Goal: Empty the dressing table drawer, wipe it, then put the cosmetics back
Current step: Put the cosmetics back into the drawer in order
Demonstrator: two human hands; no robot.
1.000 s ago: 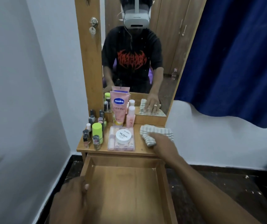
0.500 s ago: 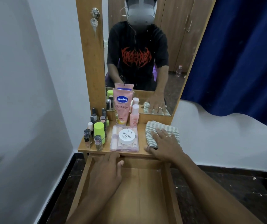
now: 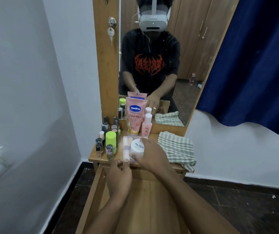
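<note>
The open wooden drawer [image 3: 148,200] is bare inside. On the dressing table top [image 3: 93,157] lies a clear plastic box [image 3: 127,146] with a white "nail polish" jar [image 3: 137,147] on its lid. My left hand [image 3: 120,178] pinches the box's front edge with its fingertips. My right hand [image 3: 152,156] curls round the white jar, thumb at the front and fingers over the back. The striped cloth [image 3: 175,149] lies folded at the right of the top, with no hand on it.
A pink Vaseline tube [image 3: 134,115] and a small pink bottle [image 3: 146,127] stand against the mirror [image 3: 152,65]. Several nail polish bottles [image 3: 100,146] and a green-capped bottle [image 3: 111,141] crowd the left of the top. Wall at left, blue curtain [image 3: 253,65] at right.
My right hand left the cloth and moved left onto the white jar. My left hand rose from the drawer to the box's front edge.
</note>
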